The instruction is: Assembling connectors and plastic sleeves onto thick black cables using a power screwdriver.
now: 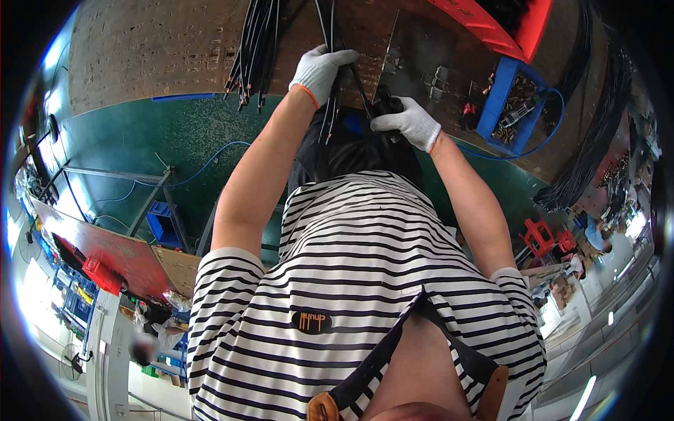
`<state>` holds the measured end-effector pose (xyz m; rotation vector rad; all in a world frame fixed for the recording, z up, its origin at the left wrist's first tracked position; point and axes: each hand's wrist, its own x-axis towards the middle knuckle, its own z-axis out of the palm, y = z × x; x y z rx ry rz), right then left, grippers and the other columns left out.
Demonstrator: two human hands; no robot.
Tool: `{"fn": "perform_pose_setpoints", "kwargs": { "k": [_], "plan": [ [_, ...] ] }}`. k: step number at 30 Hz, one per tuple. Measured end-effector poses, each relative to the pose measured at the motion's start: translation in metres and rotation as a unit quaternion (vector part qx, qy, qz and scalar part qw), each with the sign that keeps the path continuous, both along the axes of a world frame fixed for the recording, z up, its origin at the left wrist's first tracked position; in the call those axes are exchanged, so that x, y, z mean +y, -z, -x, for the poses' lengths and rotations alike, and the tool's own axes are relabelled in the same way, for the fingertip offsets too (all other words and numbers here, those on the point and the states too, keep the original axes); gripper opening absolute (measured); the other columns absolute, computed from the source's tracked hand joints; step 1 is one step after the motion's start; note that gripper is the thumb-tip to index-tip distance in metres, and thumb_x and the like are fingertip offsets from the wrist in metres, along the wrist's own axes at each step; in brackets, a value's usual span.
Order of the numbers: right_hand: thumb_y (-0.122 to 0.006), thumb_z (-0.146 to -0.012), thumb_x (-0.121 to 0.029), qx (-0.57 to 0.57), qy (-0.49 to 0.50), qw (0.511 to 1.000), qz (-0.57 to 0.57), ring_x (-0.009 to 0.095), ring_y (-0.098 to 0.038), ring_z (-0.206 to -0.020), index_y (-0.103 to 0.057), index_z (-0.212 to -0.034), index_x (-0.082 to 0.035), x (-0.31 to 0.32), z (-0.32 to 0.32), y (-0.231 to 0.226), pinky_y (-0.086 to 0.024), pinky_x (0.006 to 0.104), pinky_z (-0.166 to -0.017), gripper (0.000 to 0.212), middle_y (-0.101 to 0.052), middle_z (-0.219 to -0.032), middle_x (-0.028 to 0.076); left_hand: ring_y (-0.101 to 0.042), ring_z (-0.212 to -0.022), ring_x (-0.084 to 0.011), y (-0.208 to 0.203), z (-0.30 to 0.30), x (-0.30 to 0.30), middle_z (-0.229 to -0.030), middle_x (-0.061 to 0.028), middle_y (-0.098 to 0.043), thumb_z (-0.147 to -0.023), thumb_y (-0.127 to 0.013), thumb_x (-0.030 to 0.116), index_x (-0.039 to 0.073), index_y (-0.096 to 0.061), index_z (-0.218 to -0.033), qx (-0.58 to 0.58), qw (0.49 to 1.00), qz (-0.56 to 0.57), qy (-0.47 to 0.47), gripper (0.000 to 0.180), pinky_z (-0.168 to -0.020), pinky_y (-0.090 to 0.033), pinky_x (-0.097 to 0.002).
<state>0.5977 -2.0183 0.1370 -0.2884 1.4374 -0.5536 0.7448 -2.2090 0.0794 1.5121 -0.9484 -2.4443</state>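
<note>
My left hand [319, 74], in a white knit glove with an orange cuff, is closed around a few thin black cables [328, 121]. Their stripped, copper-coloured ends hang down over my lap past the table's edge. To the right, my gloved right hand [414, 125] is closed on a dark black object [385, 104]; its kind is hard to make out. One black strand runs from near my left fingers toward that object. Left of my left hand lies a bundle of black cables [254, 52] on the wooden table, bare ends jutting over the front edge.
A blue tray [484, 126] of small brass-coloured parts sits right on the brown table [154, 56], below a red bin [516, 50]. Red-handled pliers [468, 116] lie beside the tray. A blue hose [559, 116] loops around it. More black cables [590, 154] drape over the table's right end.
</note>
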Motion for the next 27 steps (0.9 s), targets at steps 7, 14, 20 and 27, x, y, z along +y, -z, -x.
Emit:
{"fn": "perform_pose_setpoints", "kwargs": {
  "k": [7, 14, 20, 27],
  "plan": [
    [-0.083, -0.084, -0.015, -0.038, 0.238, 0.966, 0.091, 0.019, -0.072, -0.091, -0.077, -0.111, 0.001, -0.061, -0.023, 0.063, -0.056, 0.0340, -0.086, 0.031, -0.078, -0.101, 0.009, -0.067, -0.077, -0.0148, 0.014, -0.008, -0.003, -0.096, -0.0051, -0.073, -0.098, -0.077, 0.029, 0.001, -0.073, -0.121, -0.029, 0.998, -0.004, 0.047, 0.036, -0.070, -0.057, -0.0322],
    [-0.092, -0.078, -0.025, 0.118, 0.196, 0.966, 0.121, 0.018, -0.069, -0.090, -0.079, -0.107, -0.001, -0.155, -0.003, 0.096, -0.053, 0.0339, -0.087, 0.039, -0.078, -0.099, 0.008, -0.068, -0.095, -0.0163, 0.004, -0.031, -0.019, -0.107, -0.0068, -0.072, -0.104, -0.067, 0.038, -0.005, -0.067, -0.132, -0.056, 0.997, 0.043, -0.006, 0.051, -0.085, -0.056, -0.0322],
    [-0.090, -0.089, -0.042, 0.149, 0.167, 0.966, 0.129, 0.013, -0.065, -0.092, -0.076, -0.114, -0.005, -0.168, 0.001, 0.090, -0.050, 0.0324, -0.088, 0.047, -0.075, -0.101, 0.002, -0.071, -0.089, -0.0160, 0.010, -0.046, -0.033, -0.104, -0.0083, -0.073, -0.103, -0.072, 0.023, 0.000, -0.069, -0.122, 0.017, 0.995, -0.089, -0.043, 0.030, -0.073, -0.060, -0.0325],
    [-0.081, -0.093, -0.054, 0.196, 0.230, 0.950, 0.083, 0.024, -0.070, -0.088, -0.069, -0.119, 0.001, -0.124, -0.028, 0.083, -0.056, 0.0387, -0.082, 0.062, -0.076, -0.101, 0.011, -0.076, -0.085, -0.0192, 0.003, -0.019, -0.006, -0.103, -0.0099, -0.076, -0.100, -0.076, 0.013, 0.000, -0.067, -0.121, 0.086, 0.991, -0.095, -0.047, 0.026, -0.073, -0.064, -0.0324]
  ]
}}
